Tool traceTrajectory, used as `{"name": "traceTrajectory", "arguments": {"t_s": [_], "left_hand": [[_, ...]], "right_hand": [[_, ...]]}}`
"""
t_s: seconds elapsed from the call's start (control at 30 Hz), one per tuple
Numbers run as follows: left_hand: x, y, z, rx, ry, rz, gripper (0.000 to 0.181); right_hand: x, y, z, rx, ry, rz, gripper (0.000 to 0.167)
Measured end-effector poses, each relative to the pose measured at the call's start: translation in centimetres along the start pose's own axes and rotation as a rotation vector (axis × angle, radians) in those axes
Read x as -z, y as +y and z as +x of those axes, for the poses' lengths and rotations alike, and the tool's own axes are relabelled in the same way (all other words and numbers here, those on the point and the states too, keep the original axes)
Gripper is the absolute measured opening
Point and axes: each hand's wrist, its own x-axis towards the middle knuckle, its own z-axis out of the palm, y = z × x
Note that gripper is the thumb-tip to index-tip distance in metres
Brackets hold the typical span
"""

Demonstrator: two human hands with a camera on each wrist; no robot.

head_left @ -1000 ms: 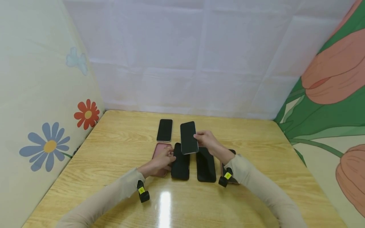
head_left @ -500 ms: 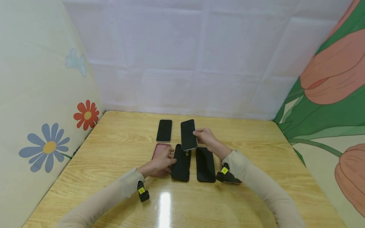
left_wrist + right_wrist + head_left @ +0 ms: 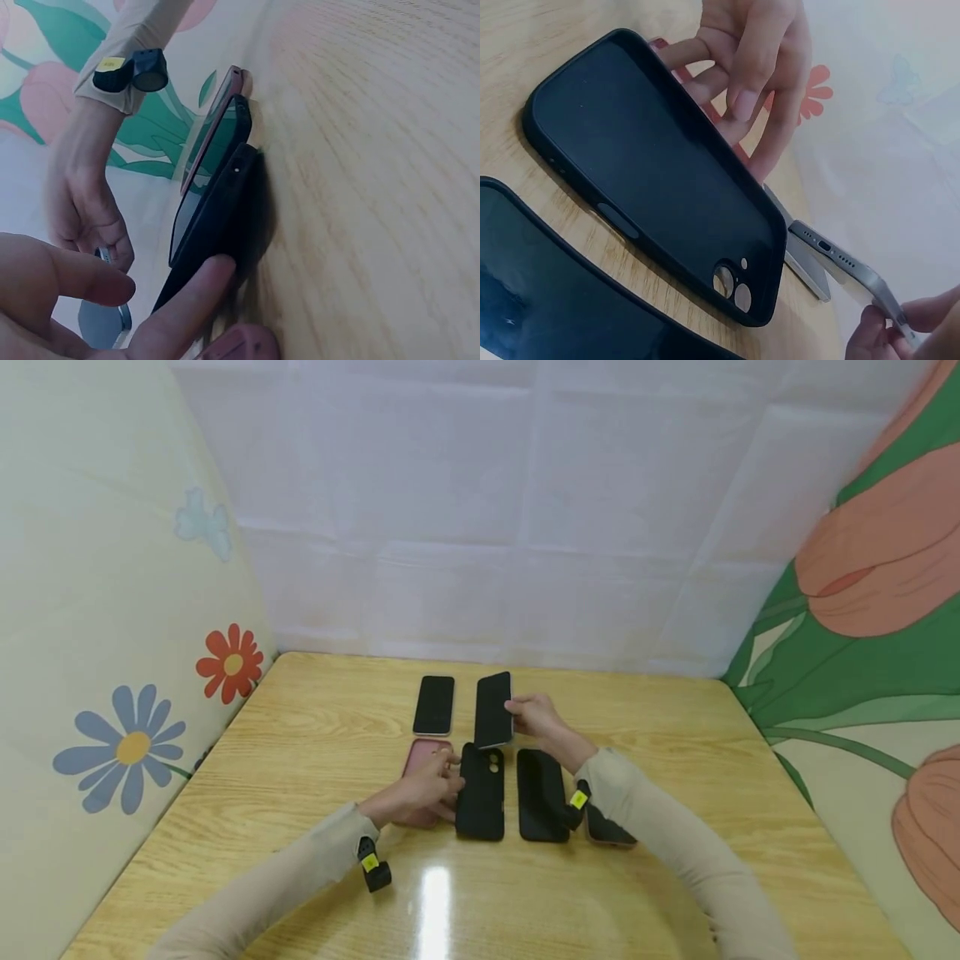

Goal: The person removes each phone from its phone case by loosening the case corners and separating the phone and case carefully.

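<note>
My right hand [image 3: 537, 714] pinches a smartphone [image 3: 491, 712] by its right edge. The phone is tilted above the table, its dark screen facing me and its lower end close to the top of a black phone case [image 3: 480, 802]. That case lies hollow side up, with round camera holes at its upper right corner. My left hand [image 3: 422, 789] touches the case's left edge with its fingers; in the left wrist view one extended finger [image 3: 187, 304] rests against its side. A pink phone case [image 3: 429, 750] lies partly hidden beneath the left hand.
Another smartphone [image 3: 434, 705] lies at the back left. Right of the black case lie a dark-faced phone or case [image 3: 542, 797] and a pink-rimmed one [image 3: 609, 828] partly under my right forearm. A white cloth [image 3: 480, 527] hangs behind the wooden table [image 3: 315, 735].
My right hand has drawn the phone slightly up and back and tilted it more, uncovering the black case's camera holes. The case has shifted slightly toward me; my left hand stays at its edge.
</note>
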Motion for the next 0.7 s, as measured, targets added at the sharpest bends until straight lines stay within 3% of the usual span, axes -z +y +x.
{"name": "traceTrajectory", "arguments": {"t_s": [0.27,0.7], "left_hand": [[0.6,0.8,-0.6,0.065,-0.014,0.032,0.047],[1.6,0.8,-0.8,0.055,-0.042,0.088,0.042]], "right_hand": [[-0.6,0.1,1.1,0.000,0.031,0.025,0.040],[-1.3,0.1,2.9,-0.064,0.091,0.076,0.036]]}}
